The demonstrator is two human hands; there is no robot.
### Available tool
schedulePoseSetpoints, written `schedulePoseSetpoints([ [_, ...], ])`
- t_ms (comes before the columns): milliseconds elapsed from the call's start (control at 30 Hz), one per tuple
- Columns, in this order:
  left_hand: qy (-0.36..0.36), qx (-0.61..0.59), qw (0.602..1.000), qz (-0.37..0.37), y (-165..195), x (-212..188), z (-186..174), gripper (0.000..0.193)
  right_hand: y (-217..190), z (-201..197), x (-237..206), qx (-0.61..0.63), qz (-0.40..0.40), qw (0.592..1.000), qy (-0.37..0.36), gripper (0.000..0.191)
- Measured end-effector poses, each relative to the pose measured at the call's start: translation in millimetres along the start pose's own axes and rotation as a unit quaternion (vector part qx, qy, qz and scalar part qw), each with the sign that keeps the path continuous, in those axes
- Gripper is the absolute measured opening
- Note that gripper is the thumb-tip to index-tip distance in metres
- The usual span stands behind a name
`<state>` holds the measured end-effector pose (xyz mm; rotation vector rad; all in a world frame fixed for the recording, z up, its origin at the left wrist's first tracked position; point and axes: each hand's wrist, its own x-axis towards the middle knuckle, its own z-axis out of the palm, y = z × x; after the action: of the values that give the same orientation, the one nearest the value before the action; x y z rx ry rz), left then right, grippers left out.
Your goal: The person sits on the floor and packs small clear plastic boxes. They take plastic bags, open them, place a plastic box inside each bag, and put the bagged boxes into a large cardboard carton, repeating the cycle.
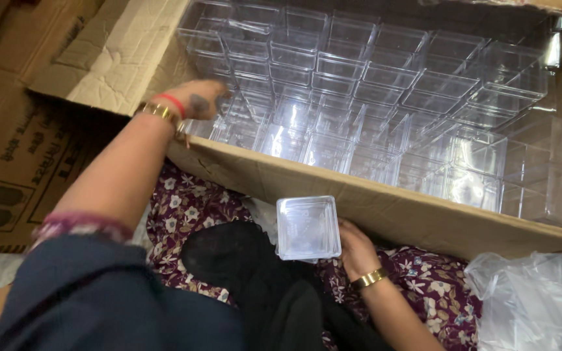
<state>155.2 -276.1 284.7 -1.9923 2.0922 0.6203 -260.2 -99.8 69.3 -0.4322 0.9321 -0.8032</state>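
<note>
Small clear plastic box [307,227] held up just below the near wall of the big cardboard box [385,208], over a lap in flowered purple cloth [190,211]. Square, see-through, shiny, with rounded corners, flat side up to the camera. Gripped at its right edge by the right hand [356,250], fingers curled onto the side, thumb tucked behind. Gold bangle [368,279] on that wrist, just below the big cardboard box wall.

Left hand [193,101] reaching over the left part of the near wall, down into the big cardboard box. Fingers bent and pushed in among the clear boxes there; tips hidden, so cannot tell if anything is gripped. Red thread [172,102] and gold bangles [161,112] on that wrist, right at the rim of the big cardboard box.

Inside the big cardboard box: many more clear plastic boxes [372,84], packed side by side in rows, filling it from the near wall to the far wall. Some standing on edge close to the near wall.

Open cardboard flap [108,55] sticking out at the left of the big cardboard box. Another brown carton [14,162] with dark print lying left of it. Crinkly clear plastic bag [531,299] at the lower right, just under the near wall's right end. Black cloth [248,273] on the lap below the big cardboard box, and a dark blue sleeve [99,299] on the left arm, well below it.
</note>
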Motion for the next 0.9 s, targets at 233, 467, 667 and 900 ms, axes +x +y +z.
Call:
schedulePoseSetpoints([
  [233, -0.243, 0.261, 0.930, -0.092, -33, 33, 11, 0.078, 2, -10, 5, 0.015, 0.014, 0.999, -0.025, 0.033],
  [467, -0.207, 0.152, 0.964, -0.063, -26, 17, -65, 0.084, 5, -9, 8, -0.002, -0.001, 0.999, -0.033, 0.034],
  [667, -0.210, -0.093, 0.972, -0.041, -13, -2, -53, 0.081, 2, 0, 7, 0.001, 0.004, 1.000, -0.015, 0.036],
  [900, -0.242, -0.347, 0.902, -0.086, -23, 37, 24, 0.091, 1, -1, 2, -0.001, 0.000, 1.000, -0.009, 0.036],
])
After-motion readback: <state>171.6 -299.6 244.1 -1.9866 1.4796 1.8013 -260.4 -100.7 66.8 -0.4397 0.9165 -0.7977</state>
